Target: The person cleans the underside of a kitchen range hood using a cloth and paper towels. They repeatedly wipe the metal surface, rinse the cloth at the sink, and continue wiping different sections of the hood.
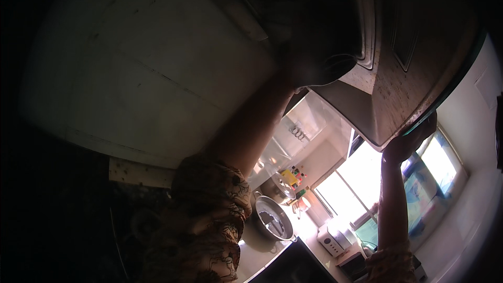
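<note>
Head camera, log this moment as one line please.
left hand: raised under range hood, grip unclear | right hand: gripping hood's front edge | below: steel pot on counter, bright window

Two bare forearms, uncovered from wrist to above the elbow. Short, loose sleeves of one garment: left sleeve (209,204) in a muted tan fabric printed with thin dark scribbled lines and leaf-like outlines, gathered in soft folds; right sleeve (390,264) in the same patterned cloth, only its edge in view. Left hand (309,65) deep in shadow, right hand (411,144) bare, no rings, watch or bracelet discernible.
</note>
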`<action>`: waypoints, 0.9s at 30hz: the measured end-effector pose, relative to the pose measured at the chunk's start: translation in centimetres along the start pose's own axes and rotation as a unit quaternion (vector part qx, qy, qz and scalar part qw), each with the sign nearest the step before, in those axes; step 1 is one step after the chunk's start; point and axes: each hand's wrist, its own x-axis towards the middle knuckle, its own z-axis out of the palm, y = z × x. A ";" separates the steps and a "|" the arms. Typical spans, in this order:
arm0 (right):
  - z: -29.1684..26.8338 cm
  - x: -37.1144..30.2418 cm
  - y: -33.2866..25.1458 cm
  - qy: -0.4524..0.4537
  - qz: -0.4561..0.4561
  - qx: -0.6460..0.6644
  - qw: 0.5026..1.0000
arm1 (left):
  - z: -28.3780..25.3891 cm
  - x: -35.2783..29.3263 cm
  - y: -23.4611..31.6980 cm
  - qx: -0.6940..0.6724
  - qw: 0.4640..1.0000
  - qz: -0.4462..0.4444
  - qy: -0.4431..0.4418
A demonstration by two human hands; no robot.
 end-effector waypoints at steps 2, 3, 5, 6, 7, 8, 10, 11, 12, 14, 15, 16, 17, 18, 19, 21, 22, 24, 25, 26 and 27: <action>0.1 -0.3 0.8 -0.018 -0.019 -0.031 0.999 | -0.3 -0.4 0.2 -0.003 1.000 0.003 0.006; -0.1 -0.5 1.2 -0.026 -0.015 -0.045 0.999 | 0.1 -0.8 0.4 -0.014 1.000 0.003 0.010; -0.6 -0.9 1.9 -0.035 0.009 -0.066 0.997 | 0.9 -1.2 0.6 -0.038 0.999 -0.001 0.013; -0.9 -1.2 2.3 -0.037 0.028 -0.075 0.996 | 1.6 -1.5 0.8 -0.052 0.999 -0.010 0.013; -0.6 -0.9 2.0 -0.023 0.039 -0.079 0.996 | 0.6 -1.3 1.2 -0.055 0.998 -0.011 0.016; -0.5 -0.6 1.7 -0.012 0.046 -0.078 0.996 | -0.3 -0.8 1.6 -0.051 0.998 -0.008 0.022; -0.4 -0.9 1.8 -0.005 0.060 -0.091 0.994 | -0.9 -1.1 2.4 0.003 0.999 0.010 0.036; -0.3 -1.1 1.8 -0.006 0.030 -0.102 0.994 | -1.1 -1.2 2.8 0.045 0.998 0.025 0.045; -0.4 -1.1 1.8 -0.009 0.030 -0.106 0.994 | -0.9 -1.3 2.6 0.021 0.997 0.047 0.057; -0.5 -1.3 1.8 -0.015 0.030 -0.115 0.993 | -0.4 -1.6 1.9 -0.028 0.992 0.093 0.082; -0.5 -1.3 1.6 -0.011 0.040 -0.103 0.994 | -0.3 -1.7 1.6 -0.050 0.988 0.115 0.095; -0.3 -1.4 1.2 -0.008 0.050 -0.092 0.995 | 0.0 -1.8 1.6 -0.055 0.986 0.121 0.100; -0.2 -1.5 0.9 -0.004 0.060 -0.080 0.995 | 0.3 -1.9 1.7 -0.058 0.986 0.120 0.101; -0.2 -1.6 0.9 -0.006 0.055 -0.090 0.994 | 0.6 -1.9 2.0 -0.059 0.986 0.115 0.101; -0.3 -1.6 1.0 -0.007 0.051 -0.100 0.994 | 1.0 -1.9 2.4 -0.063 0.987 0.107 0.101; -0.4 -1.7 1.3 -0.008 0.049 -0.116 0.992 | 1.7 -1.8 2.9 -0.065 0.987 0.099 0.105; -0.3 -1.6 1.1 -0.005 0.054 -0.118 0.991 | 1.3 -1.9 3.0 -0.065 0.987 0.098 0.105; -0.2 -1.7 0.9 -0.002 0.063 -0.126 0.990 | 1.2 -1.8 3.3 -0.064 0.988 0.097 0.106; -0.2 -1.9 1.0 -0.002 0.066 -0.130 0.989 | 1.1 -1.9 3.3 -0.065 0.988 0.095 0.105; -0.1 -2.1 1.0 -0.002 0.070 -0.133 0.989 | 1.0 -2.1 3.4 -0.063 0.988 0.095 0.105; 0.1 -2.2 0.7 -0.002 0.091 -0.124 0.988 | 0.9 -2.0 3.3 -0.061 0.988 0.098 0.106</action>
